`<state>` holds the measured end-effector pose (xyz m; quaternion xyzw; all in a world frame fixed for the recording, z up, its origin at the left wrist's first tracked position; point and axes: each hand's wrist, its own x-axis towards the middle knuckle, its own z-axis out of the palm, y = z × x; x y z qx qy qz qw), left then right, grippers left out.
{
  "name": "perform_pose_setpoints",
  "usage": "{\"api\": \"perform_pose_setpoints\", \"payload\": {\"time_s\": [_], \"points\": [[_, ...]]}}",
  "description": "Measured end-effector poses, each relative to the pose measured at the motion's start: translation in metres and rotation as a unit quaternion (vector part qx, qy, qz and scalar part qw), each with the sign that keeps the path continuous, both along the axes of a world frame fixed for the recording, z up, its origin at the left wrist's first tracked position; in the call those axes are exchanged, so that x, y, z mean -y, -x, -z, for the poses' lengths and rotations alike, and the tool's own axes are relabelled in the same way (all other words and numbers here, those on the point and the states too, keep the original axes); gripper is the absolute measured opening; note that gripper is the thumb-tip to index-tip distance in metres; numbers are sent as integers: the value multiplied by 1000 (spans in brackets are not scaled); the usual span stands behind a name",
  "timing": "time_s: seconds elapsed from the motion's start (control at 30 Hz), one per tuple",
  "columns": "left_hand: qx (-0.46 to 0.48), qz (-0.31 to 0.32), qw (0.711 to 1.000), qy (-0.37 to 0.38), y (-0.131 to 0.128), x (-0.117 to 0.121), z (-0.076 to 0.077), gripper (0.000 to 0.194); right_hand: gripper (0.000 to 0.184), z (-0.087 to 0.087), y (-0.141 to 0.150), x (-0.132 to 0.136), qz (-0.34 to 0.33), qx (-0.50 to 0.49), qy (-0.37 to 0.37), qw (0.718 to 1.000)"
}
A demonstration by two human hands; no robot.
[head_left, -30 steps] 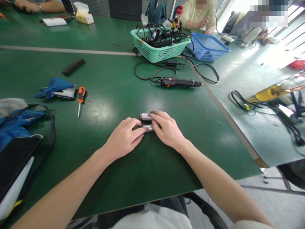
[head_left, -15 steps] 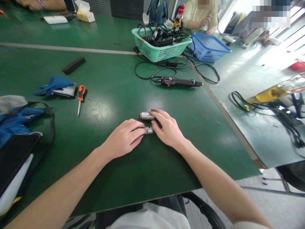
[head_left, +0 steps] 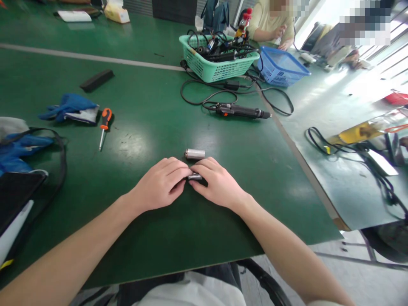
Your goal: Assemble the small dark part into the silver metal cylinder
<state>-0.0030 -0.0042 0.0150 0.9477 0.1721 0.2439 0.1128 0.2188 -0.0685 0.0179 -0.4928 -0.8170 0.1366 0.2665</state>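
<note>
Both my hands meet at a small silver metal cylinder [head_left: 195,177] low over the green table. My left hand [head_left: 165,180] has its fingers closed round the cylinder's left end. The fingers and thumb of my right hand [head_left: 215,180] close about its right part, partly covering it. Just beyond my fingertips, a second, thicker silver cylinder [head_left: 195,154] lies on its side on the table, touched by neither hand.
An electric screwdriver [head_left: 240,111] with a looped cable lies ahead. Behind it stand a green basket [head_left: 219,70] of cabled tools and a blue basket [head_left: 280,70]. To the left are an orange-handled screwdriver [head_left: 104,125], a blue glove [head_left: 72,108] and a black bar [head_left: 96,80].
My right hand has left the thicker cylinder and come nearer to me, closing on the smaller one beside my left hand. The view has shifted slightly.
</note>
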Motion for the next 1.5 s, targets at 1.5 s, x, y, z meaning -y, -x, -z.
{"api": "perform_pose_setpoints", "payload": {"time_s": [1.5], "points": [[-108, -56, 992, 26, -5, -2, 0, 19, 12, 2, 7, 2, 7, -5, 3, 1000]]}}
